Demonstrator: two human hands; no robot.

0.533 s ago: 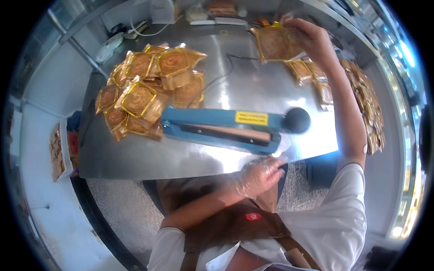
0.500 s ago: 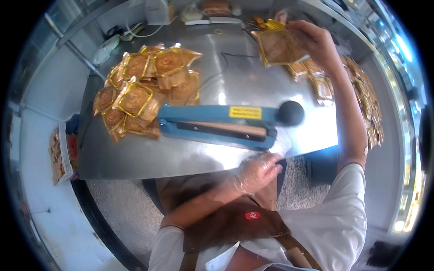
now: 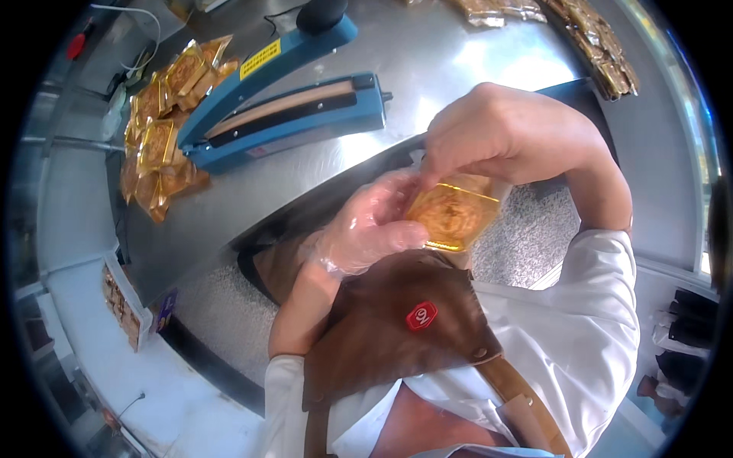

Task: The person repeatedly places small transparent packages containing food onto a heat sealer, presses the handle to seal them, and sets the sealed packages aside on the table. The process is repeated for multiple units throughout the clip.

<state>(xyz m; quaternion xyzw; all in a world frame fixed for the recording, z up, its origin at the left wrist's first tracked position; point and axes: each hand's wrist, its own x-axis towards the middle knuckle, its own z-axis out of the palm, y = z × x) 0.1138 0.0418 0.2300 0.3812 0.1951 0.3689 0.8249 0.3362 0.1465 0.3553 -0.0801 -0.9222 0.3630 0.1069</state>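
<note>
You are holding a gold-edged packet (image 3: pixel 456 215) with a round, swirled brown piece showing inside, at about one o'clock from your brown apron (image 3: pixel 397 324) and off the near edge of the metal table (image 3: pixel 427 61). Your gloved left hand (image 3: pixel 374 229) is gripping its left side, the thumb lying across the front and the fingers curling mostly out of sight. Your bare right hand (image 3: pixel 508 133) is arching over the top, its fingertips closing in a pinch at the upper left edge; whether the film is gaping there, you cannot tell.

The blue sealer (image 3: pixel 305 122) is standing at ten o'clock from the packet, its arm lifting clear of the bar. Farther off, between nine and ten, a pile of packets (image 3: pixel 156 145) is lying against it or just beside it; at one o'clock a row of packets (image 3: pixel 592 46) is lining the far right.

You seem to be settling the wrapper's end for sealing. The next move is probably calling for a flat, unwrinkled edge, then carrying it toward ten o'clock, fingers staying off the bar.
</note>
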